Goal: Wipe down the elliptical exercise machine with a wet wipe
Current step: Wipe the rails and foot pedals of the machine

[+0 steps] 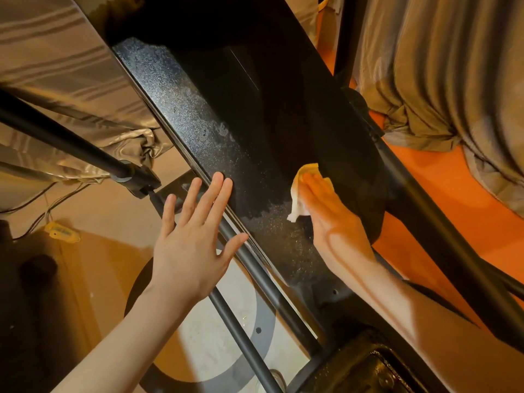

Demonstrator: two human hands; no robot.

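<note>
The elliptical machine's black housing (198, 114) runs diagonally from upper left to lower right, its speckled top dusty with a darker wet patch in the middle. My right hand (331, 219) lies flat on the housing's right side, pressing a white wet wipe (297, 194) against it; the wipe bunches out past my fingers. My left hand (192, 236) is open with fingers spread, its fingertips resting on the housing's left edge above a grey frame tube (246, 330).
Shiny beige curtains hang at the left (56, 66) and right (453, 66). A black pole with a clamp (133, 177) crosses at left. Cables and a yellow tag (61, 231) lie on the floor. Orange floor (442, 199) shows on the right.
</note>
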